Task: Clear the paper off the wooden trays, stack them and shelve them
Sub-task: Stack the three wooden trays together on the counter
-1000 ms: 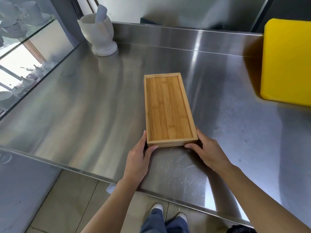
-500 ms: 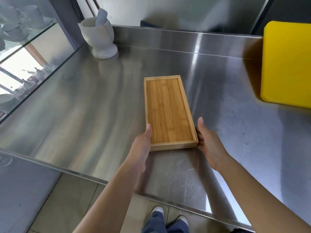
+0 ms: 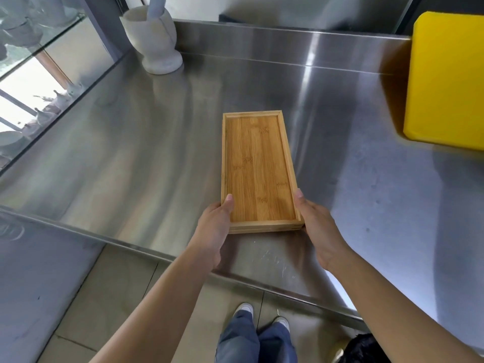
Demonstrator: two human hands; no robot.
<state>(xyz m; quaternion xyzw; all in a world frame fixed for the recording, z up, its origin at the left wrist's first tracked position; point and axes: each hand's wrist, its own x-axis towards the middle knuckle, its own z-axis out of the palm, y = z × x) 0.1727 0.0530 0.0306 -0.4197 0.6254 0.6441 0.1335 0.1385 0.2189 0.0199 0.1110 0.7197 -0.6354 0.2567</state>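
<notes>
A stack of wooden trays (image 3: 258, 166) sits lengthwise over the steel counter (image 3: 131, 142), its top tray bare of paper. Layered edges show at the near end. My left hand (image 3: 213, 231) grips the stack's near left corner, thumb on the rim. My right hand (image 3: 318, 226) holds the near right corner, thumb up along the side. Whether the near end is lifted off the counter I cannot tell.
A white stone mortar with pestle (image 3: 154, 40) stands at the back left. A yellow box (image 3: 445, 77) fills the right side. A glass shelf with white cups (image 3: 23, 35) lies to the left. The counter's front edge (image 3: 262, 281) runs below my hands.
My hands moved from the tray stack's near end to its two long sides and closed on the corners. The stack shifted slightly toward me.
</notes>
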